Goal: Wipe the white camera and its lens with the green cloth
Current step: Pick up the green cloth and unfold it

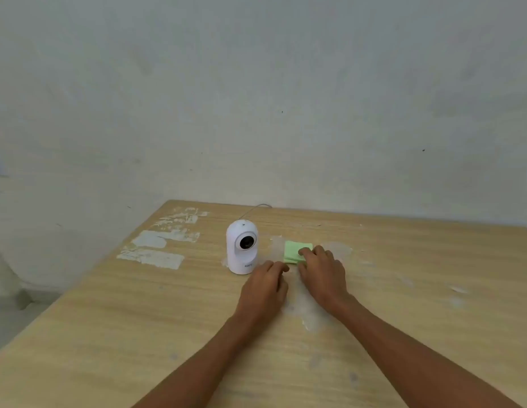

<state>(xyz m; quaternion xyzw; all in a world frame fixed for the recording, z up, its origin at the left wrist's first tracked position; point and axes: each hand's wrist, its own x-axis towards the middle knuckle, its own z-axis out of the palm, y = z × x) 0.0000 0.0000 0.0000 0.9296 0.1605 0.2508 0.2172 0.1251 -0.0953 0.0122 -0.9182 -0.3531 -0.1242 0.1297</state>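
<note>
Fingers (307,252) touch folded green cloth (294,251) (soft square).

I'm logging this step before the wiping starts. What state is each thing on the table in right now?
Camera: upright on the table, lens facing forward, untouched.
Cloth: folded, flat on the table right of the camera, not lifted.
Right hand: fingertips resting on the cloth.
Left hand: palm down beside the camera base, holding nothing.
Table: patchy white marks on the surface.
</note>
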